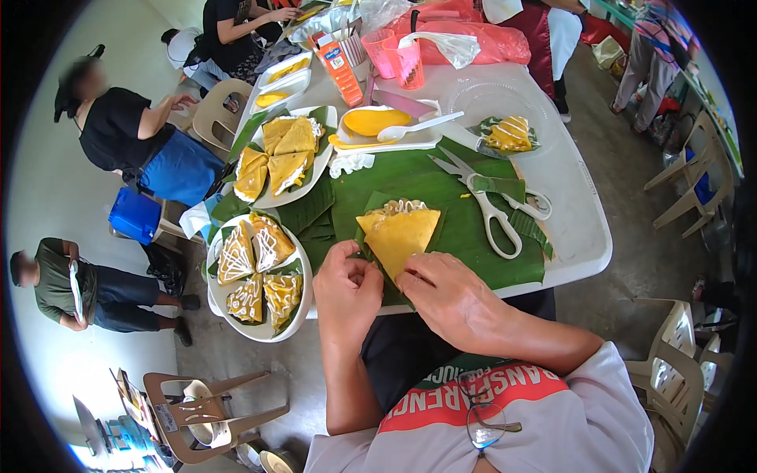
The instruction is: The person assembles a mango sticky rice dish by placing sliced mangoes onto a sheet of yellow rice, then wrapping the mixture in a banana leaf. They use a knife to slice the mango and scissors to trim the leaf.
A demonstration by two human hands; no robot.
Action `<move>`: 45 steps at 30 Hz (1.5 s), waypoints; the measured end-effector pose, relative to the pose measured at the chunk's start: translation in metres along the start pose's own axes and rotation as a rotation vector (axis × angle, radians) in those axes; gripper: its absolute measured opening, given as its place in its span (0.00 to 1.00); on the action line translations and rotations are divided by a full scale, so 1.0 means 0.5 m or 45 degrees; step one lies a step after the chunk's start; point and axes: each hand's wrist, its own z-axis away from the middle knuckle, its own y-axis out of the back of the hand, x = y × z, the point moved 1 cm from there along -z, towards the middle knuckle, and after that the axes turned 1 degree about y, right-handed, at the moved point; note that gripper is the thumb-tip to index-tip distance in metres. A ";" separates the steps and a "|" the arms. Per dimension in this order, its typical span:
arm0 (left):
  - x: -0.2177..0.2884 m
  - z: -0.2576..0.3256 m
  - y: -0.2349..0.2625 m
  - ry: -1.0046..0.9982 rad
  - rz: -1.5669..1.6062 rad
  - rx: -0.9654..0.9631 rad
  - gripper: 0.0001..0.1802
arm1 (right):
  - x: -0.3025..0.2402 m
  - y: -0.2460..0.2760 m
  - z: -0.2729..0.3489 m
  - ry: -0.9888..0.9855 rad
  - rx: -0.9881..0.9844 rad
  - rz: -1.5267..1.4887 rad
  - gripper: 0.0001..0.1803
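Thin-framed eyeglasses (485, 426) are being carried on the chest of a white shirt with a red printed band (583, 430). Just beyond, a folded yellow pancake wedge with a pale, white-streaked filling (400, 240) is being supported by a large dark green banana leaf (371, 185) near the near edge of a pale plastic bench (568, 229), its tip being pointed toward the person. Its lower right edge is being touched by the fingertips of the right hand (445, 296), while the left hand (348, 292) is being held with curled fingers just beside its left edge; whether anything is being pinched by either cannot be told. The hands are being held apart, the tip being framed between them. White-handled metal scissors (482, 201) with parted blades are being borne by the leaf to the right. At the left, four white-drizzled wedges are being held by a white oval plate (272, 334), and more wedges by a second white plate (322, 162) beyond it. Farther back, flat yellow rounds (377, 121) and a white plastic spoon (422, 126) are being carried by a white foam tray (430, 140)
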 end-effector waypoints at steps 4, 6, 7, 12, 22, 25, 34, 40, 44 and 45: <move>-0.007 0.000 0.003 -0.010 -0.006 0.001 0.16 | 0.003 0.002 0.000 0.000 0.018 -0.023 0.15; 0.001 0.002 0.009 0.034 -0.010 -0.008 0.16 | 0.004 0.012 0.000 0.011 0.079 -0.022 0.14; 0.003 0.003 0.011 0.057 -0.011 -0.013 0.16 | 0.006 0.021 -0.001 0.027 0.133 -0.011 0.14; -0.021 -0.004 0.009 -0.083 -0.055 -0.028 0.15 | 0.021 0.062 0.006 -0.116 0.307 0.067 0.11; 0.001 -0.005 -0.005 -0.109 -0.154 0.005 0.19 | 0.031 0.059 0.016 -0.213 0.302 0.068 0.11; -0.002 -0.007 -0.007 -0.140 -0.212 0.008 0.19 | 0.032 0.061 0.015 -0.228 0.295 0.078 0.10; 0.006 -0.015 -0.017 -0.206 -0.245 0.022 0.18 | 0.042 0.063 0.012 -0.222 0.303 0.112 0.08; 0.008 -0.018 -0.025 -0.223 -0.247 0.058 0.17 | 0.047 0.062 0.012 -0.226 0.285 0.121 0.09; 0.005 -0.019 -0.021 -0.187 -0.301 0.034 0.17 | 0.045 0.060 0.013 -0.245 0.274 0.139 0.09; 0.005 -0.018 -0.020 -0.197 -0.305 0.044 0.17 | 0.043 0.060 0.013 -0.252 0.267 0.143 0.09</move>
